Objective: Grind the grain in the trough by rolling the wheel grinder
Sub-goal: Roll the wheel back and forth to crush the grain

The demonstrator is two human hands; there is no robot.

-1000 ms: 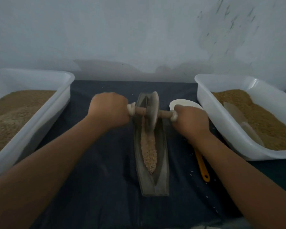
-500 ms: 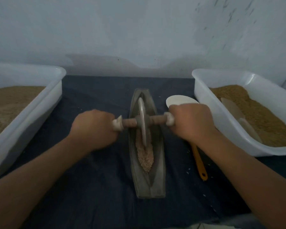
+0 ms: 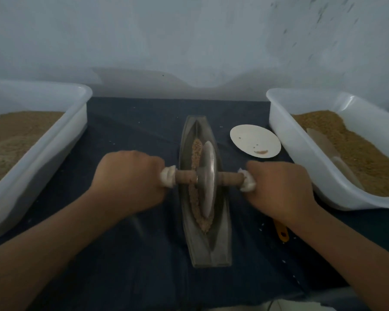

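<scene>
Both fists were wrapped round the ends of the wooden axle, the left hand folded over one white-padded end and the right hand over the other, fingers curled tight about it. Between them the wheel grinder stood on edge in the trough, roughly midway along the groove, with grain lying in a strip ahead of the disc and behind it. Nothing held the trough down on the dark cloth, so to my eye an uneven push from one side could skid it askew, or send the disc riding up the sloped wall and flicking grain over the rim; a few pale specks already lay on the cloth. The disc seemed to lean a little, which would favour that. The fingertips were tucked out of sight beneath the axle, and the disc itself hid where its edge met the groove. An orange-handled tool showed only its tip past the right wrist. The left tub ran off the frame, and in the dim light I could not judge how fine the grain had become.
</scene>
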